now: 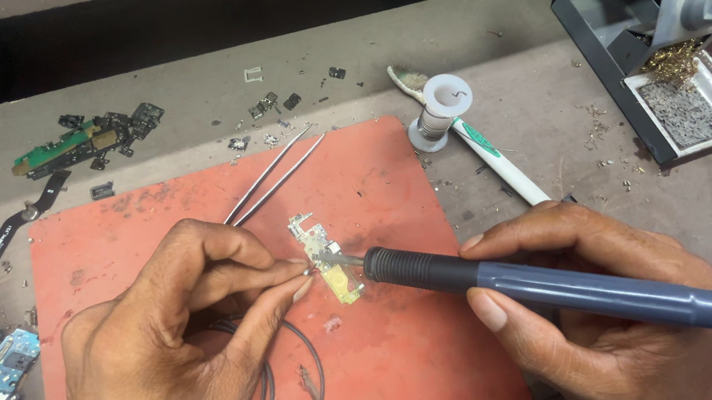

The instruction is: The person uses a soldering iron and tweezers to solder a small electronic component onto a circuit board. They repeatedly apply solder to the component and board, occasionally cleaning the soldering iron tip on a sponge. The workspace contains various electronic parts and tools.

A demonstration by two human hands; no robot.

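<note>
Tweezers (pixel 273 179) are pinched by the left hand (pixel 166 338), tips at a small board (pixel 327 259) on the red mat (pixel 409 355); a soldering iron (pixel 563 288) is gripped by the right hand (pixel 600 306), tip touching the board. Solder spool (pixel 440 110), iron stand (pixel 659 40) and scrap boards (pixel 90 141) are seen around, wires (pixel 288 386) under the left hand

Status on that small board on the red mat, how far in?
Done: small circuit board lies on the red mat, stripped parts heaped at the left.

In hand: left hand pinches tweezers at the board; right hand holds the soldering iron, tip on the board.

Left: joint state is too small to tell. Solder spool and iron stand sit unused behind.
</note>
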